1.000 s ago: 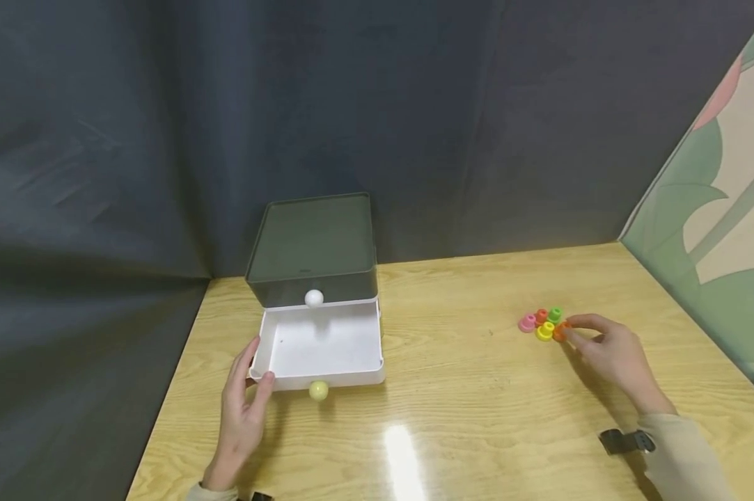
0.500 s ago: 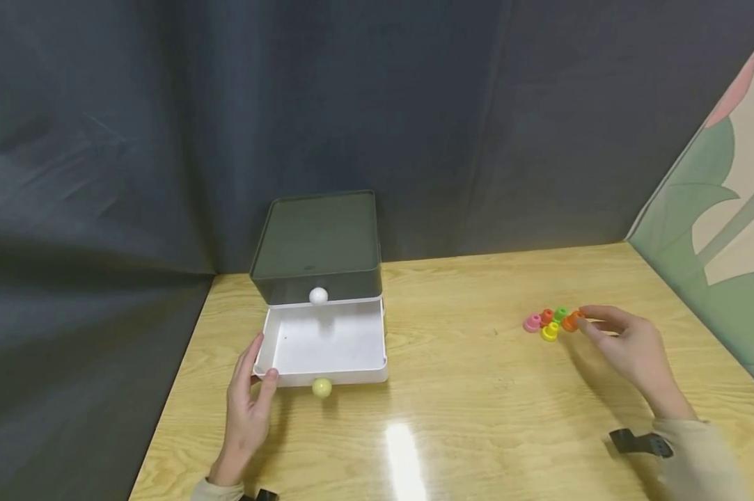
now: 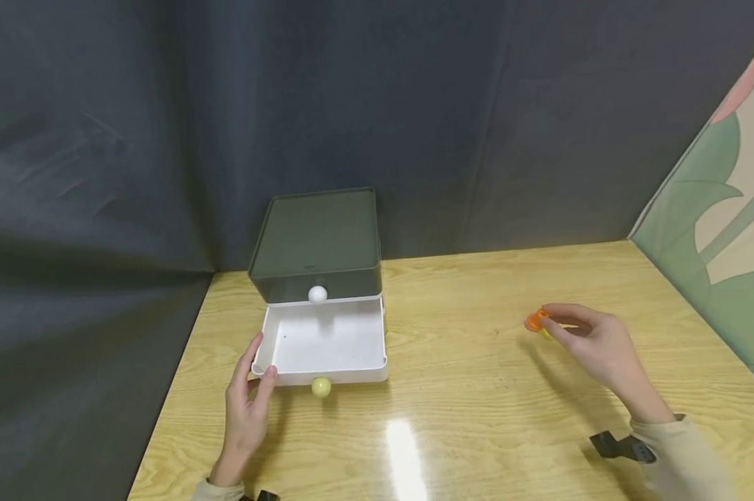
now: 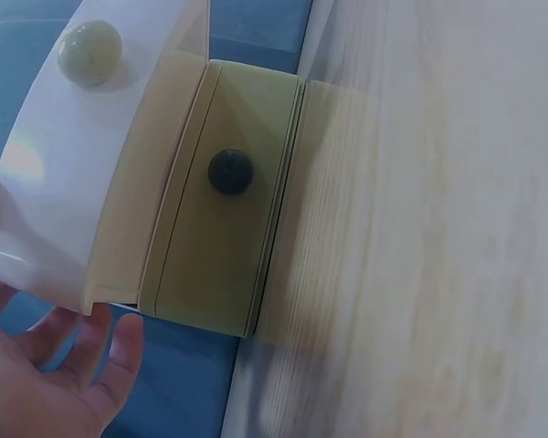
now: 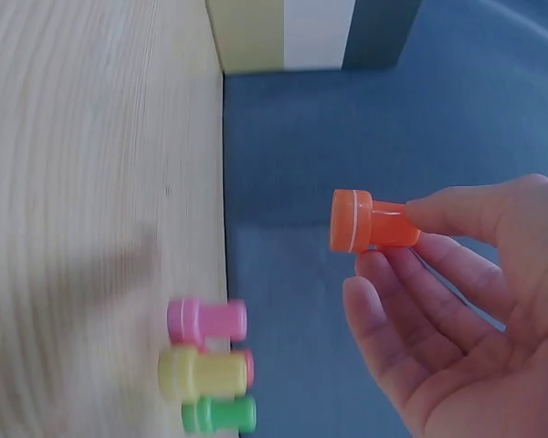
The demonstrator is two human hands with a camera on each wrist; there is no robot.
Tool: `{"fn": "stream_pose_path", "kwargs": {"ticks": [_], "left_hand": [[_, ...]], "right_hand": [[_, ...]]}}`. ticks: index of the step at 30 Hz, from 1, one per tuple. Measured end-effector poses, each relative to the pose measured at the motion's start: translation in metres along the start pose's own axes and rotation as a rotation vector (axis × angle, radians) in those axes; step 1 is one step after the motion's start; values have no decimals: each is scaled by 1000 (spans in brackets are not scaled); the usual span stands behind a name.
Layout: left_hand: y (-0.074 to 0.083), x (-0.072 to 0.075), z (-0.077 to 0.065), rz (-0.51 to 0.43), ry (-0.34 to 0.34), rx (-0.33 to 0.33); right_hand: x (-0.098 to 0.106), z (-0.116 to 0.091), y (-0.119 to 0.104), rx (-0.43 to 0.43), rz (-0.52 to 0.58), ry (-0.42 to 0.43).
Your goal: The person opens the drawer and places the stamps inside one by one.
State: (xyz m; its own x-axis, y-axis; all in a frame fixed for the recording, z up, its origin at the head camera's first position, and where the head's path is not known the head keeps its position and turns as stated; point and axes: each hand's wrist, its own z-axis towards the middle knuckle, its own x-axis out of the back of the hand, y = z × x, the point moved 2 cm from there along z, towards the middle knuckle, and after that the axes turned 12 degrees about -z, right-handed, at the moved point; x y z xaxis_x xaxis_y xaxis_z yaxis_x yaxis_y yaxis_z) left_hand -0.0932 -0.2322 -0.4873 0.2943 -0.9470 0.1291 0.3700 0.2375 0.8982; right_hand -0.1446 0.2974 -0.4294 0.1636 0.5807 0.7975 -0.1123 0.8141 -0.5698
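My right hand pinches a small orange toy stamp by its narrow end, up off the table. In the right wrist view, a pink stamp, a yellow stamp and a green stamp stand below it on the table; a sliver of red shows behind the yellow one. The head view has most of these hidden behind the hand. At the left, my left hand grips the front left corner of a white drawer, thumb on the front, fingers along the side. That drawer is pulled out, with nothing inside.
The dark green drawer cabinet stands against the dark curtain. A white knob marks its closed upper drawer; a yellow-green knob is on the open one. A floral panel borders the wooden table at right.
My right hand has drawn the orange stamp out of the group, lifted it and moved it left over the others. My left hand stays on the drawer corner.
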Motion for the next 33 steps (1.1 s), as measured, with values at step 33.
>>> {"fn": "stream_pose_path", "kwargs": {"ticks": [33], "left_hand": [[0,-1,0,36,-1,-40]], "right_hand": [[-41,9,-76,195,130,-126]]}}
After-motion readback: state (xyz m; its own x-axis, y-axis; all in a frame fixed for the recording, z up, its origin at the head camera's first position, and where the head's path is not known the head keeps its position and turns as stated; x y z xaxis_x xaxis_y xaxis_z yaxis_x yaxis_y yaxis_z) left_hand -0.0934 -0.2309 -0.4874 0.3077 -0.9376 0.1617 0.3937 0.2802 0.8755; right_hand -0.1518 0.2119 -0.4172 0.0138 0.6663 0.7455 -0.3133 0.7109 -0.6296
